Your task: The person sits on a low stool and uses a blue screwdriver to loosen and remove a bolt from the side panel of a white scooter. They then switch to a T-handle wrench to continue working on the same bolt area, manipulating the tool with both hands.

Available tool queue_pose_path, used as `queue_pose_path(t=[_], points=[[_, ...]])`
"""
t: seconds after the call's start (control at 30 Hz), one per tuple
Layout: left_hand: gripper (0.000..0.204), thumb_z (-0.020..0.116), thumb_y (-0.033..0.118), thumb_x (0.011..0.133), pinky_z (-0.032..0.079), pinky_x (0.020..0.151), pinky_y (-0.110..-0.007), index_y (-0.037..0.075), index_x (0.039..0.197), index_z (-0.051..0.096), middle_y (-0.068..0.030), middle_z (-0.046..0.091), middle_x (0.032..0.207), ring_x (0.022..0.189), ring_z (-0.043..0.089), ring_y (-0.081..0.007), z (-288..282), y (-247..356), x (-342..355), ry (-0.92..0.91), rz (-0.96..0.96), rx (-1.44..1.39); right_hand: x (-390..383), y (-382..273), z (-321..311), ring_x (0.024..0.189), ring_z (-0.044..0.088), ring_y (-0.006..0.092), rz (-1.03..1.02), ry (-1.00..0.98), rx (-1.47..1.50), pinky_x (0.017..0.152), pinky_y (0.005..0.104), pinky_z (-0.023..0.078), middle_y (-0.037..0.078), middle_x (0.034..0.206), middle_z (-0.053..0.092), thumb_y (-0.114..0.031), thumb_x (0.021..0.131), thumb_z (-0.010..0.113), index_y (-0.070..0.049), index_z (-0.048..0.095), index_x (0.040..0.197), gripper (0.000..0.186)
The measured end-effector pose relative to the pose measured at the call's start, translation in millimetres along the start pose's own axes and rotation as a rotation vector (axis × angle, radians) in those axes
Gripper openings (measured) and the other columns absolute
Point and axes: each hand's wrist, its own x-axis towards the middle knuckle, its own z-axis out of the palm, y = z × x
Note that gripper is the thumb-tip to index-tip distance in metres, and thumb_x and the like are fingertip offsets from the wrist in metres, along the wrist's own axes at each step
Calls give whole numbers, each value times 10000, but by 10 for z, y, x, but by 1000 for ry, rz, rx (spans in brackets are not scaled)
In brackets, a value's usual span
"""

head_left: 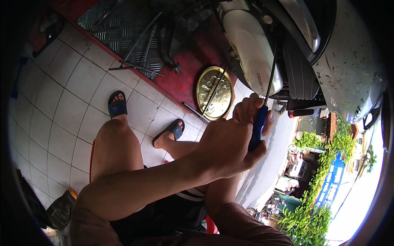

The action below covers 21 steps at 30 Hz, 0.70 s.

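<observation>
While we sit low, our left hand (230, 143) grips a blue-handled screwdriver (258, 127); its long shaft runs up and slightly right into the white scooter casing (250, 49). Our right hand stays hidden.

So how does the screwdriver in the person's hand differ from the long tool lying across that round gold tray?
The screwdriver stands nearly upright, gripped in a hand, its dark shaft reaching up to the white scooter casing; the long tool lies loose and slanted across the gold tray, untouched. The screwdriver shows a blue handle; no handle can be made out on the long tool. Both are slim, straight rods. Which hand grips cannot be told.
</observation>
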Motion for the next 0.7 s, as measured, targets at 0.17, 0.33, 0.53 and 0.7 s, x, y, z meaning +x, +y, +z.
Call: queue_pose_path(t=[0.17,0.33,0.53,0.7], points=[[361,611,306,858,522,605,-438,-35,740,601,-175,598,581,564,636,-352,94,-73,1,-26,-13,-195,0,6,-78,544,373,89,28,15,52,485,254,294,-7,660,409,-471,943,563,10,518,1076,501],[373,594,323,897,480,601,-428,-34,787,602,-143,597,623,571,604,-327,202,-115,25,-32,-10,-578,14,-41,-21,543,359,78,83,93,179,482,256,276,-25,645,402,-561,907,593,-15,514,1037,566],[291,705,240,854,449,563,-281,-26,830,588,-61,552,625,570,549,-136,-8,48,7,-106,-153,-629,-78,-10,117,569,380,97,22,191,-131,497,273,295,-3,662,423,-585,884,608,-2,562,894,584],[316,756,250,773,467,492,-328,-5,733,573,-121,579,569,498,614,-241,35,-29,-3,245,114,-225,-151,69,-56,635,495,147,5,167,-260,550,291,386,80,723,525,-501,849,685,17,591,864,528]])
